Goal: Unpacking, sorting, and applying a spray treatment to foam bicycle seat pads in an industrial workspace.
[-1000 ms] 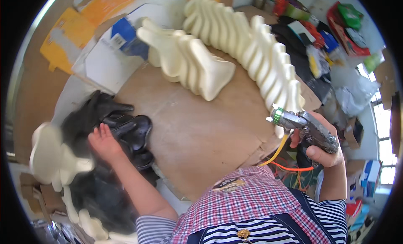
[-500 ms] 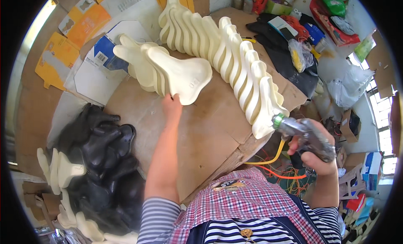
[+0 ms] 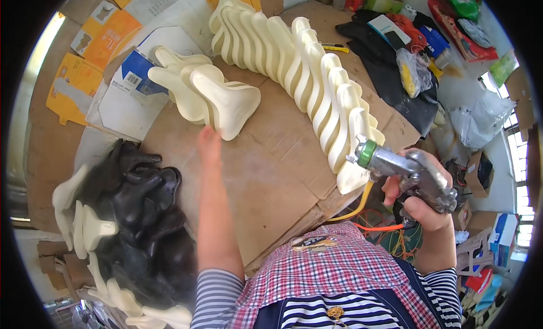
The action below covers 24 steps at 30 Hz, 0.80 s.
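My left hand [image 3: 208, 143] is at the lower edge of a cream bicycle-saddle foam [image 3: 229, 102], its slightly blurred fingers seeming to pinch the edge. That foam stands tilted at the front of a short stack of similar foams [image 3: 182, 88]. In my right hand [image 3: 424, 210] is a metal spray gun [image 3: 404, 173] with a green ring, my fingers wrapped round its grip. Its nozzle points left, close to the near end of a long curved row of overlapping cream saddle foams [image 3: 305, 74].
Black moulded saddle shapes [image 3: 147, 216] are heaped at the left, with loose cream foams [image 3: 96, 227] beside them. Brown cardboard [image 3: 266, 176] covers the table. A yellow hose [image 3: 359, 207] hangs below the spray gun. A yellow cutter [image 3: 335, 47] and black sheets [image 3: 390, 85] lie far right.
My left hand has moved slightly left with the front foam, which now tilts more and sits closer against the stack. The spray gun has shifted a little and its nozzle shows more clearly.
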Each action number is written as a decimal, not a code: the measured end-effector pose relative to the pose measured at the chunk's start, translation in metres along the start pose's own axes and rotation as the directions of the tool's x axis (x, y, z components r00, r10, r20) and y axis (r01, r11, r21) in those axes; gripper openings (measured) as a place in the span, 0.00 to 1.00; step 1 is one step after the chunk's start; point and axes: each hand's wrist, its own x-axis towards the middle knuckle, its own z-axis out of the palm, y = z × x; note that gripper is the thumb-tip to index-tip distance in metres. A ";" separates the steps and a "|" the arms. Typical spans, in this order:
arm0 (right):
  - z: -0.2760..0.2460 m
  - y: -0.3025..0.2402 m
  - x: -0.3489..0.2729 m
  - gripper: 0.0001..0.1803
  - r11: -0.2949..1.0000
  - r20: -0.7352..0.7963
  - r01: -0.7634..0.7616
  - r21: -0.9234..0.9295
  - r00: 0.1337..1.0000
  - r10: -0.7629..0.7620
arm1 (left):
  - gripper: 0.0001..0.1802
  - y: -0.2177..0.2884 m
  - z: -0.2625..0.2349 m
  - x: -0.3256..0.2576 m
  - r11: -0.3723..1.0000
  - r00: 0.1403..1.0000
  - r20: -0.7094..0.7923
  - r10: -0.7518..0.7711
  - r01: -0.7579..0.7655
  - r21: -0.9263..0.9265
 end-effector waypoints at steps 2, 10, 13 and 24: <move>0.001 0.007 0.001 0.33 0.998 0.071 -0.058 -0.034 0.996 0.060 | 0.24 -0.028 0.003 0.015 0.702 0.826 -0.122 0.550 -0.378 0.604; -0.017 0.043 0.038 0.29 0.943 0.115 -0.166 -0.287 0.972 0.206 | 0.16 0.081 -0.051 0.009 0.851 0.901 -0.135 0.413 -0.330 0.409; -0.008 0.037 0.050 0.31 0.955 0.123 -0.181 -0.234 0.969 0.214 | 0.14 0.120 -0.117 -0.007 0.913 0.921 -0.304 0.242 -0.322 -0.249; -0.001 0.048 0.045 0.35 0.956 0.088 -0.212 -0.204 0.968 0.233 | 0.16 0.009 0.000 0.048 0.895 0.927 0.128 0.352 -0.373 0.244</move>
